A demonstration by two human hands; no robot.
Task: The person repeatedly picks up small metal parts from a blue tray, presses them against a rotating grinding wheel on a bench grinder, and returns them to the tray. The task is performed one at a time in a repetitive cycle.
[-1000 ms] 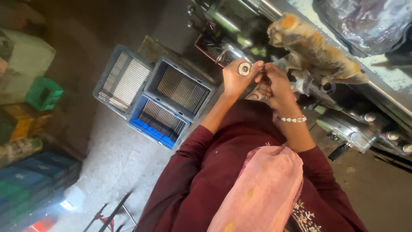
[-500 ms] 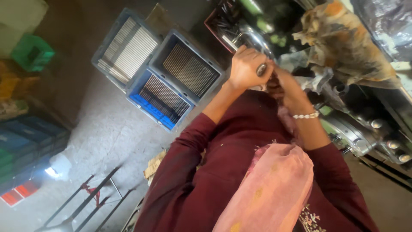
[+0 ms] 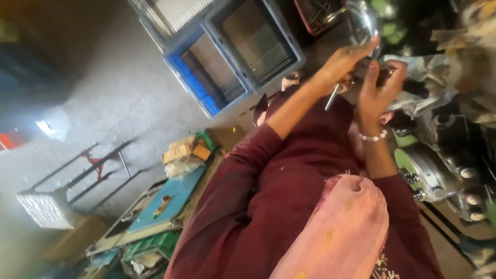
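A grey and green machine [image 3: 439, 170] with round knobs fills the right edge. Grey and blue crates [image 3: 243, 51] packed with ribbed metal parts are stacked on the floor at upper centre. Both maroon-sleeved arms are raised toward the machine. The left hand [image 3: 343, 64] is curled around a thin metal rod [image 3: 332, 96] that juts down beneath it, just under a shiny curved metal piece [image 3: 364, 23]. The right hand [image 3: 377, 88], with a beaded bracelet [image 3: 373, 137] at the wrist, is held with its fingers partly bent beside a dark part; whether anything is gripped cannot be told.
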